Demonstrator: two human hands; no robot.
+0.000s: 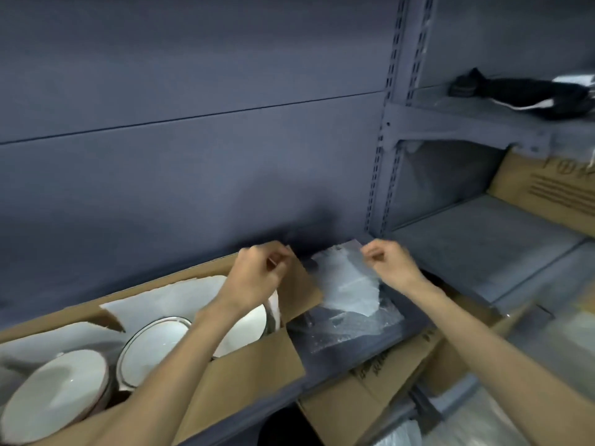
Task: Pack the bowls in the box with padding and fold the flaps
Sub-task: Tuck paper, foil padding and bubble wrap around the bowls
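Bowls (pixel 154 346): white, thin dark line round the rim
Box (pixel 244 375): plain brown cardboard
Padding sheets (pixel 161 304): pale white-grey
Bubble wrap (pixel 347 281): clear, whitish sheen
Shelf rack (pixel 386 156): dull blue-grey
Second carton (pixel 547 191): brown, dark printed lines

Left hand (pixel 257 275), right hand (pixel 391 260), bare forearms, seemingly no rings

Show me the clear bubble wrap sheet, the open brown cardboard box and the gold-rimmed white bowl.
clear bubble wrap sheet (pixel 346 281), head view, sheet's middle
open brown cardboard box (pixel 257 375), head view, near flap
gold-rimmed white bowl (pixel 151 346), head view, inner surface
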